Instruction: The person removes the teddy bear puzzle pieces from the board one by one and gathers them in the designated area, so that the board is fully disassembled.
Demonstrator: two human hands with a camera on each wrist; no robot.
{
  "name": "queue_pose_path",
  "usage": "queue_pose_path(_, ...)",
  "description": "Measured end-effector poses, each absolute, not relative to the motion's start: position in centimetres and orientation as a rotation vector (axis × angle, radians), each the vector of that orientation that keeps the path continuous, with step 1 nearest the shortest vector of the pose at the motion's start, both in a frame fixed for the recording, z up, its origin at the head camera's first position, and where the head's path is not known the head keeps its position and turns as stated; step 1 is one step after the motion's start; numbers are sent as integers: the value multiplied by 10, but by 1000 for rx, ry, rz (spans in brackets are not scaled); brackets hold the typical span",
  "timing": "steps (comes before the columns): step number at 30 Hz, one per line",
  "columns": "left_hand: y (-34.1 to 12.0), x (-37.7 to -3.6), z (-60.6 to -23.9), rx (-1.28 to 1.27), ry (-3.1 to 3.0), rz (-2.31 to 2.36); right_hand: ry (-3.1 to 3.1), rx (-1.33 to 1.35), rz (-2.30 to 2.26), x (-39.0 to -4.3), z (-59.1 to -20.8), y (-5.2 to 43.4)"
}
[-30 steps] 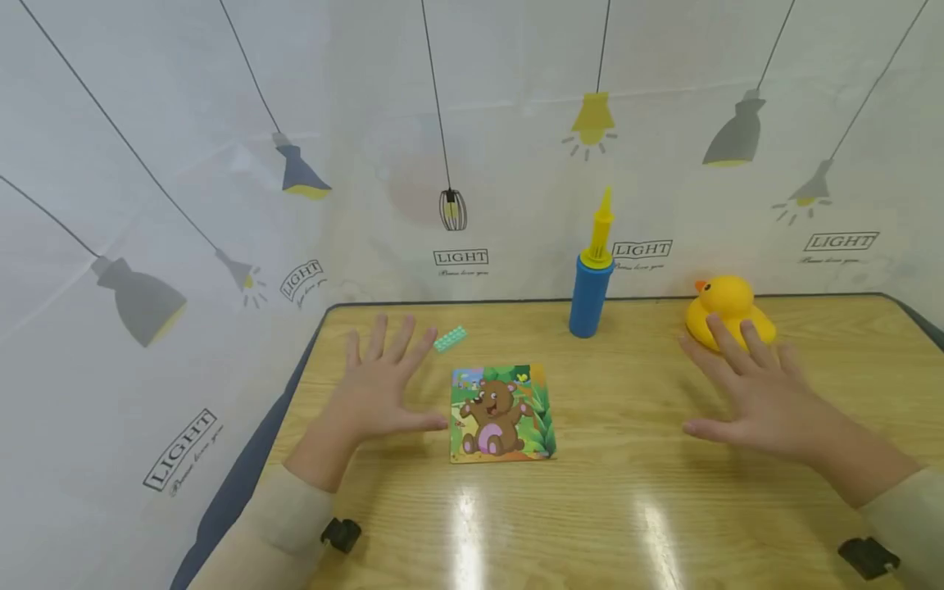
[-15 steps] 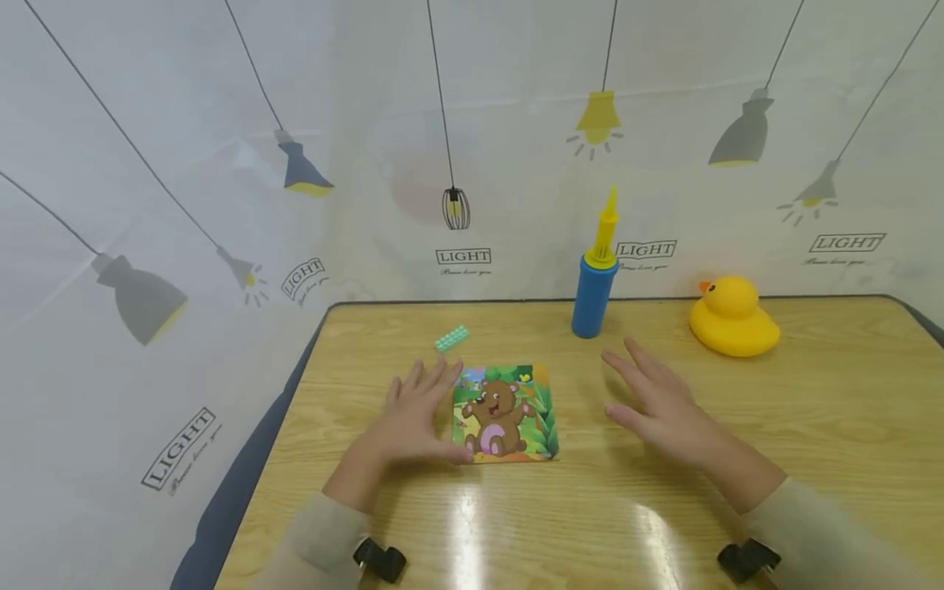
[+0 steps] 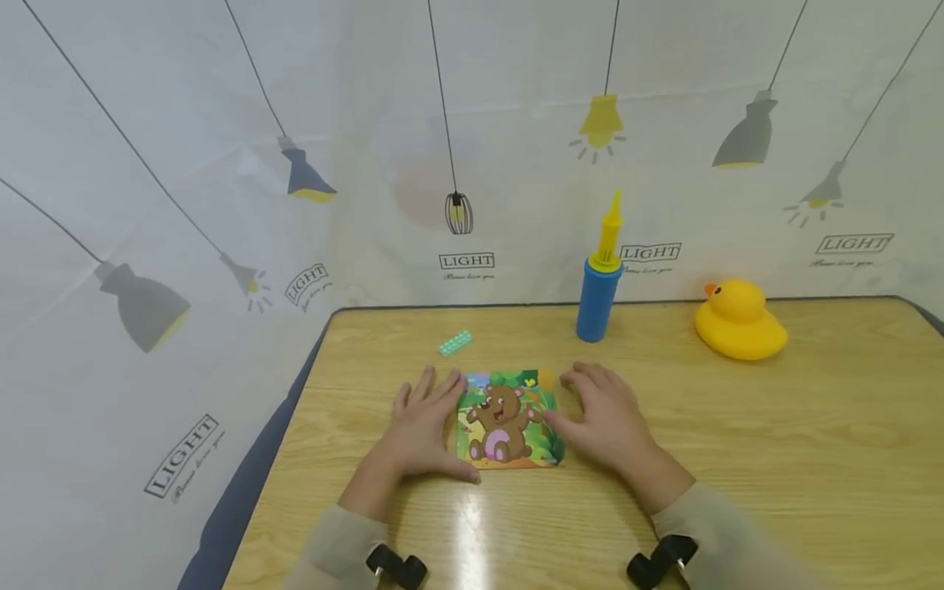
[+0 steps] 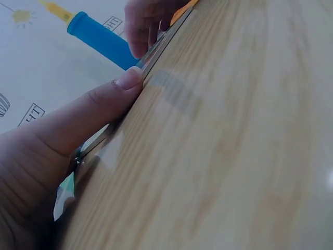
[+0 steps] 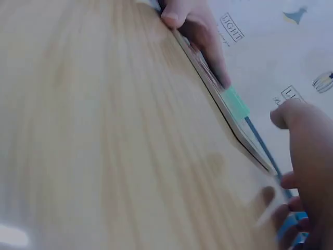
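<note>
Left hand (image 3: pixel 422 430), spread, and right hand (image 3: pixel 610 416), loosely curved, flank the flat, near-square brown-bear board (image 3: pixel 505 422) in head view; we see neither gripping. Beyond the board, pale wall sheeting (image 3: pixel 524 147) reads "LIGHT". Left wrist view: left thumb (image 4: pixel 106 99) touches the board's edge. Right wrist view: right thumb (image 5: pixel 292 114) appears clear of it.

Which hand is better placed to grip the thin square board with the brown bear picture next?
Probably the left hand: its thumb appears to touch the near edge of the board, its fingers beside the left edge. In the right wrist view, the right hand has its thumb clear of it.
</note>
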State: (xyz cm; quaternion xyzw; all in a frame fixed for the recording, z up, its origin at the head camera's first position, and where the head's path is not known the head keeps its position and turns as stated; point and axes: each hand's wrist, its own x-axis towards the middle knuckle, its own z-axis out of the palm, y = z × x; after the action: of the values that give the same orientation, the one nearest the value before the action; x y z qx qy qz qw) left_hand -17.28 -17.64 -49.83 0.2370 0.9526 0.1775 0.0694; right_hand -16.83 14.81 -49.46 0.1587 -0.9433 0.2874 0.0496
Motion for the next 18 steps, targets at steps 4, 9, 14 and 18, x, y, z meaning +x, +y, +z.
queue_pose_path(4,-175,-175,-501,724,2878,535,-2813,430,731,-176,-502,132)
queue_pose_path(9,-176,-179,-500,717,2879,517,-2751,529,697,-186,-503,113)
queue_pose_path(14,-176,-182,-498,728,2884,505,-2694,617,642,-194,-506,99)
queue_pose_path(18,-175,-182,-501,708,2889,519,-2686,683,636,-198,-510,93)
